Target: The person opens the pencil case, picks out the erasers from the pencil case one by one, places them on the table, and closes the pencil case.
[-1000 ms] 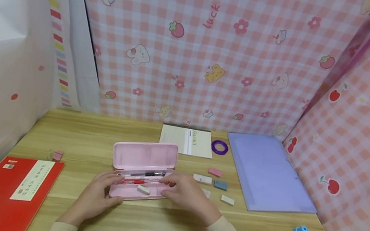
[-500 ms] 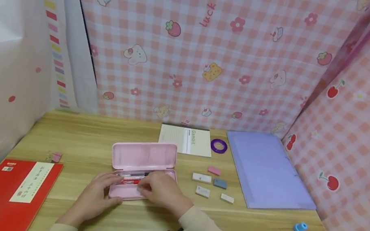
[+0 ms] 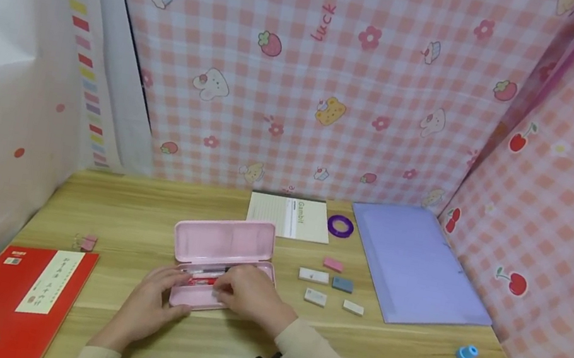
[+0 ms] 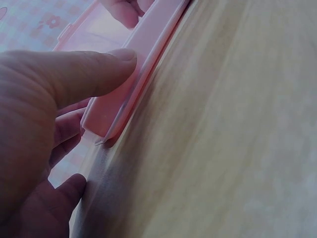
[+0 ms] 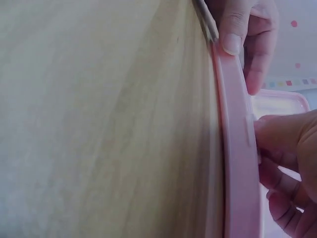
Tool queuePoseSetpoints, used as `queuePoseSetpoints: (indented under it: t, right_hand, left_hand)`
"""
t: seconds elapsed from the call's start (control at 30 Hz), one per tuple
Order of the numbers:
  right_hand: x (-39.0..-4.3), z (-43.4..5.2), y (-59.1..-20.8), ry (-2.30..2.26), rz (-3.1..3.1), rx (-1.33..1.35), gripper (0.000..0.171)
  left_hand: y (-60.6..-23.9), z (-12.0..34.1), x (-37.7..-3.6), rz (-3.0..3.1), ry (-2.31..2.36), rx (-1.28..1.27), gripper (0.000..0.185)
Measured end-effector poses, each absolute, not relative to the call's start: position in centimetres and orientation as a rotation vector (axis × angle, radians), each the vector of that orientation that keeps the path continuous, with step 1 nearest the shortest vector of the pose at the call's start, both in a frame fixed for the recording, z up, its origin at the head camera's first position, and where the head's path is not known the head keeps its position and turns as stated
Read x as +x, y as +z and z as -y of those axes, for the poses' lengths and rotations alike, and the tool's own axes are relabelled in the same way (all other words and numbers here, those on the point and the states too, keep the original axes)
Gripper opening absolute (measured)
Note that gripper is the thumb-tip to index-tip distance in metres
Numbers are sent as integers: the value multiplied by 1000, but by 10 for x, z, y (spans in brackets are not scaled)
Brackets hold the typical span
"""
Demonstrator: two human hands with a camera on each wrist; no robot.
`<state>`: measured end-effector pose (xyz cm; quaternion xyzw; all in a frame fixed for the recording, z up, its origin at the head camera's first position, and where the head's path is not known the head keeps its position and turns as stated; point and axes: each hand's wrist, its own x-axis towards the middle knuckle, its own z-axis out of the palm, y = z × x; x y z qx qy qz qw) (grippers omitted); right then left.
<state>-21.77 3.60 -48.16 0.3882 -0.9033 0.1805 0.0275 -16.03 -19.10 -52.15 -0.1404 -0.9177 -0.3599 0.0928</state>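
Note:
An open pink pencil case (image 3: 223, 241) lies mid-table with its lid raised toward the back. A red pen (image 3: 200, 281) and a dark pen lie in its tray. My left hand (image 3: 147, 301) grips the tray's left end, and in the left wrist view its thumb (image 4: 74, 74) presses the case's front wall (image 4: 124, 89). My right hand (image 3: 249, 294) reaches into the tray from the right and covers most of it. In the right wrist view its curled fingers (image 5: 290, 153) sit behind the case's rim (image 5: 240, 163). Whatever they hold is hidden.
A red book (image 3: 12, 297) lies at the front left, with a pink binder clip (image 3: 88, 242) behind it. Several small erasers (image 3: 315, 297) lie right of the case. A notepad (image 3: 288, 216), purple tape ring (image 3: 340, 226), lilac folder (image 3: 412, 265) and blue sharpener (image 3: 466, 354) lie farther right. Curtains enclose the table.
My right hand slid left along the tray and now covers the white eraser that lay in it. The left hand and the case stayed put.

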Motion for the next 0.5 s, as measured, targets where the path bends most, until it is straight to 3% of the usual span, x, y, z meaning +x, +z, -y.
queuePoseSetpoints:
  t: [0.23, 0.5]
  right_hand:
    - [-209, -69, -467, 837, 2779, 1121, 10]
    - [-196, -162, -471, 945, 2811, 1005, 8]
  left_hand:
    - [-522, 191, -160, 2726, -1057, -410, 62]
    - [-522, 190, -160, 2751, -1064, -373, 63]
